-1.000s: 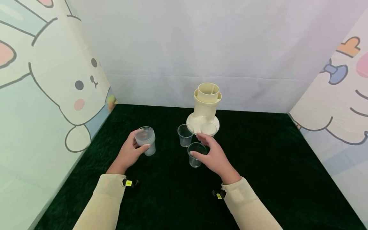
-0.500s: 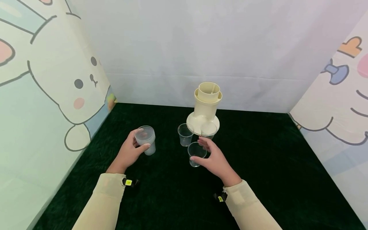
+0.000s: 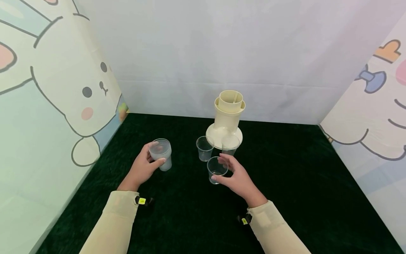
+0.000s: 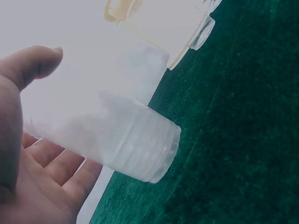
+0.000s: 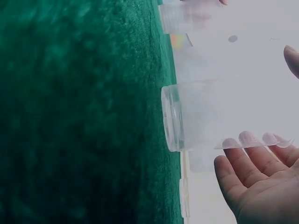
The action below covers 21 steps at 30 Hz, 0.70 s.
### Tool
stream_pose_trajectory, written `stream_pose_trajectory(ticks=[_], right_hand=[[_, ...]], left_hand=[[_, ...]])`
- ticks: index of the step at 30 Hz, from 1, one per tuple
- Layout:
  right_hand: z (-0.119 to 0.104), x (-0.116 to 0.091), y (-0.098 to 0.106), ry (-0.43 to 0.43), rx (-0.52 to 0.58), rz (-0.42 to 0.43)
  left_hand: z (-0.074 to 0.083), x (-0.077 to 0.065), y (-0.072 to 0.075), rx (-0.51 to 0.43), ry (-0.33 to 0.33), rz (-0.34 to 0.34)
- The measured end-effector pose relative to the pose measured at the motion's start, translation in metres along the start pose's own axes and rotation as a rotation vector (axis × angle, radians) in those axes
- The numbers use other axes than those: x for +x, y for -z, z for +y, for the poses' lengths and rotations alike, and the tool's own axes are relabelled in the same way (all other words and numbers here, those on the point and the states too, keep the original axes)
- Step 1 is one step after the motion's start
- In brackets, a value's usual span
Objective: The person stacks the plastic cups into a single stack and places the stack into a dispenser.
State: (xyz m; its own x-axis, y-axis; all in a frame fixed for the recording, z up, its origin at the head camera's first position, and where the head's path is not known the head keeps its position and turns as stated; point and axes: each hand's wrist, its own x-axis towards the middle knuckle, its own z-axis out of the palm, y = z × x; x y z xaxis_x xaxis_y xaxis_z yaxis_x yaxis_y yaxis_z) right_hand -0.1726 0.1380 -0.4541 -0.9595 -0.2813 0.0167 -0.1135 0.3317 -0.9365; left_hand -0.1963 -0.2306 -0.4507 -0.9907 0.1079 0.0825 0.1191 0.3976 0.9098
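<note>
My left hand (image 3: 141, 172) grips a stack of clear plastic cups (image 3: 162, 155) at the left, thumb in front and fingers behind. Nested rims ring the top of that stack, and its base (image 4: 156, 158) shows in the left wrist view. Around the nearest single clear cup (image 3: 217, 173) my right hand (image 3: 237, 179) is spread loosely. In the right wrist view, its fingertips (image 5: 231, 143) overlap the side of that cup (image 5: 187, 116), while the thumb (image 5: 292, 60) stands apart from it. Two more clear cups, a left one (image 3: 204, 150) and a right one (image 3: 233, 141), stand just behind.
A cream plastic stand (image 3: 226, 118) with a round base and two nested cylinders at its top stands behind the cups. Dark green cloth (image 3: 285, 169) covers the table. A white sheet (image 3: 165, 53) hangs behind, with cartoon-printed panels on both sides.
My right hand has drawn back slightly from the right rear cup to beside the nearest cup. The cups keep their places, and my left hand stays still with the stack.
</note>
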Motion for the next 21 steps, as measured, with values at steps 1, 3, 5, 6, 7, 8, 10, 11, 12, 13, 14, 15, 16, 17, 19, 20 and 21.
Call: stream_pose_trajectory(ticks=[1,3,5,6,7,8,10,11,12,13,14,15,16,17,19,20,21], right_hand=[[0.0006,0.0002,0.0002,-0.002,-0.002,-0.001],[0.0017,0.0007,0.0004,-0.002,-0.002,-0.001],[0.0026,0.0014,0.0005,-0.001,-0.005,-0.002],[0.0030,0.0017,0.0006,0.001,-0.007,-0.002],[0.0033,0.0019,0.0007,0.002,-0.008,-0.001],[0.0034,0.0021,0.0007,0.003,-0.008,-0.002],[0.0035,0.0023,0.0007,0.004,-0.008,-0.004],[0.0035,0.0023,0.0007,0.006,-0.007,-0.005],[0.0033,0.0024,0.0007,0.007,-0.006,-0.007],[0.0031,0.0023,0.0006,0.009,-0.002,-0.009],[0.0028,0.0023,0.0005,0.011,0.000,-0.010],[0.0025,0.0023,0.0005,0.013,0.002,-0.012],[0.0021,0.0022,0.0004,0.014,0.003,-0.013],[0.0016,0.0022,0.0003,0.016,0.007,-0.015],[0.0010,0.0026,0.0003,0.021,0.017,-0.017],[0.0007,0.0028,0.0004,0.023,0.020,-0.018],[0.0000,0.0028,0.0004,0.024,0.022,-0.018]], left_hand=[[0.0001,-0.0001,0.0001,0.000,0.001,0.000],[0.0002,-0.0001,0.0004,0.001,0.003,-0.001],[0.0003,-0.0001,0.0007,0.004,0.004,-0.001],[0.0004,-0.0003,0.0007,0.003,0.005,-0.001],[0.0004,-0.0003,0.0007,0.005,0.003,-0.001],[0.0005,-0.0003,0.0007,0.006,0.002,-0.001],[0.0005,-0.0003,0.0007,0.006,0.000,-0.002],[0.0003,-0.0003,0.0009,0.007,-0.001,-0.002],[0.0002,-0.0003,0.0009,0.007,-0.002,-0.002],[0.0001,-0.0002,0.0009,0.007,-0.002,-0.001],[-0.0001,-0.0002,0.0008,0.007,-0.001,-0.002],[-0.0003,-0.0001,0.0009,0.007,0.000,-0.002],[-0.0004,0.0000,0.0010,0.008,0.001,-0.003],[-0.0004,0.0001,0.0011,0.008,0.001,-0.003],[-0.0004,0.0003,0.0011,0.008,0.001,-0.001],[-0.0003,0.0003,0.0012,0.010,0.000,-0.001],[-0.0003,0.0003,0.0013,0.012,-0.001,0.002]])
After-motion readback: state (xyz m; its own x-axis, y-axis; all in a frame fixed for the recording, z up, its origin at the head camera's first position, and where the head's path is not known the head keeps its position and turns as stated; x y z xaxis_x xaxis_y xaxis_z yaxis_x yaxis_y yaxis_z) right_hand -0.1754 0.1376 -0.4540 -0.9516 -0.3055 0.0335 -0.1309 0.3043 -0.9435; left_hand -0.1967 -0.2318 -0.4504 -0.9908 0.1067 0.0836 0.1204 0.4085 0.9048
